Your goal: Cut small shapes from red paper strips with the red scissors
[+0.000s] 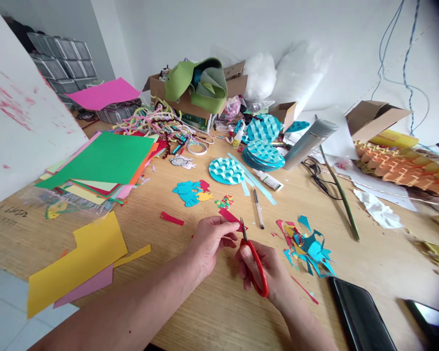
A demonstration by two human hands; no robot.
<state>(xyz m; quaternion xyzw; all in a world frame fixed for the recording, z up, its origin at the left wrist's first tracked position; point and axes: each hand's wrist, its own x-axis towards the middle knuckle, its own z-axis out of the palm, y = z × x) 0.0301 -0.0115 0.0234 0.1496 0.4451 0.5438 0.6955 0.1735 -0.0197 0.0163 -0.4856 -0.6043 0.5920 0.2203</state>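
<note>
We hold red scissors (262, 275) in our right hand (271, 267) and pinch a red strip (229, 217), not snipped through yet, in our left hand (209, 241) over the table (205, 312), while our blue fish (186, 193) looks cut out.

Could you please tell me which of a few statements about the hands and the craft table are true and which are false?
1. The right hand holds red-handled scissors. True.
2. The left hand holds a pen. False: it holds a red paper strip; the pen lies on the wooden table.
3. A green sheet lies on top of the paper stack. True.
4. The paper scraps beside the right hand are all one colour. False: blue, red and yellow pieces show.
5. A black smartphone lies to the right of the scissors. True.
</note>
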